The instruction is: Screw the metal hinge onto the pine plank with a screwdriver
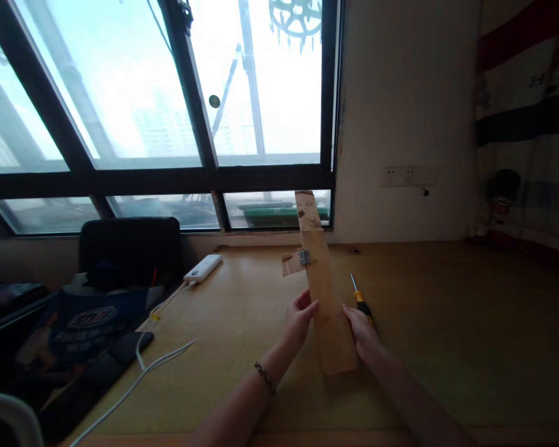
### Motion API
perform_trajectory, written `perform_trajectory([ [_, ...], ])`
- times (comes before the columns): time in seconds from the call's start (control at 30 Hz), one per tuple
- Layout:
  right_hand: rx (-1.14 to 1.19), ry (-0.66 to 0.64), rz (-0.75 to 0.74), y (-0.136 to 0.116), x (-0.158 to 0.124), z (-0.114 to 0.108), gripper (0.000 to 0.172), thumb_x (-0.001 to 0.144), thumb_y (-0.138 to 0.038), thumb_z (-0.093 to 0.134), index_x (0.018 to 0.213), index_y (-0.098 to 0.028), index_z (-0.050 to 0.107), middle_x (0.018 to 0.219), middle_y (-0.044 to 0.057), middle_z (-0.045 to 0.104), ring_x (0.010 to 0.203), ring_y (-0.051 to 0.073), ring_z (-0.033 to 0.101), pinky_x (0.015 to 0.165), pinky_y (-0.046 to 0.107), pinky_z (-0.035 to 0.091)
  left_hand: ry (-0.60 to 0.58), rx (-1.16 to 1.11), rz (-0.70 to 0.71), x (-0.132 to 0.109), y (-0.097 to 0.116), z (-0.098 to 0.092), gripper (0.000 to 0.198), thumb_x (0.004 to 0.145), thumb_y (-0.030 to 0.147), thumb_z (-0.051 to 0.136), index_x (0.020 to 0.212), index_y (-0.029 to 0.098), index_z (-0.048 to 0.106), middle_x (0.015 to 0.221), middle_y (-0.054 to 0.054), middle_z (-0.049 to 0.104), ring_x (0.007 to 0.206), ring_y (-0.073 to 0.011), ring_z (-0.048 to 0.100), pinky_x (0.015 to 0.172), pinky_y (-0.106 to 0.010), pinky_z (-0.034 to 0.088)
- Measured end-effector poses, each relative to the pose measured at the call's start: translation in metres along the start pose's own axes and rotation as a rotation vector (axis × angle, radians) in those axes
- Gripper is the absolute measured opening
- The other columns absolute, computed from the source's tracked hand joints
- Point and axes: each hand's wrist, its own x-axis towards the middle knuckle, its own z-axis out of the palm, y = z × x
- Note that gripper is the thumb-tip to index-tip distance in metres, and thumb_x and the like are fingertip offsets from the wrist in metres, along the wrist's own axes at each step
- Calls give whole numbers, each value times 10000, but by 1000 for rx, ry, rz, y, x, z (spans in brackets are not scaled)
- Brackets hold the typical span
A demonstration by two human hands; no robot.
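Observation:
A long, narrow wooden board (328,298) is held between my two hands above the table, its far end raised toward the window. My left hand (300,318) grips its left edge, thumb on the near face. On the opposite edge, my right hand (361,332) grips it with the thumb on top; the other fingers are mostly hidden. A metal hinge (304,257) sits on the board's left edge and joins it to a small wooden piece (292,263). Just beyond my right hand lies a screwdriver (362,303) with a yellow and black handle, partly covered by that hand.
On the table (447,347), a white power bank (203,269) lies at the back left, with a white cable (144,370) running to the near edge. A black chair (129,248) with a dark blue bag (93,320) stands left. Window and wall border the back.

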Motion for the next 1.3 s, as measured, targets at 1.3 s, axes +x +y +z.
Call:
perform_trajectory([
  [1.3, -584, 743, -166, -84, 144, -220, 500, 774, -446, 297, 909, -85, 614, 926, 167, 641, 786, 240, 591, 630, 302, 402, -317, 70, -223, 110, -126, 199, 514, 637, 175, 669, 1134, 151, 539, 1225, -124, 522, 1143, -239, 465, 958, -335, 351],
])
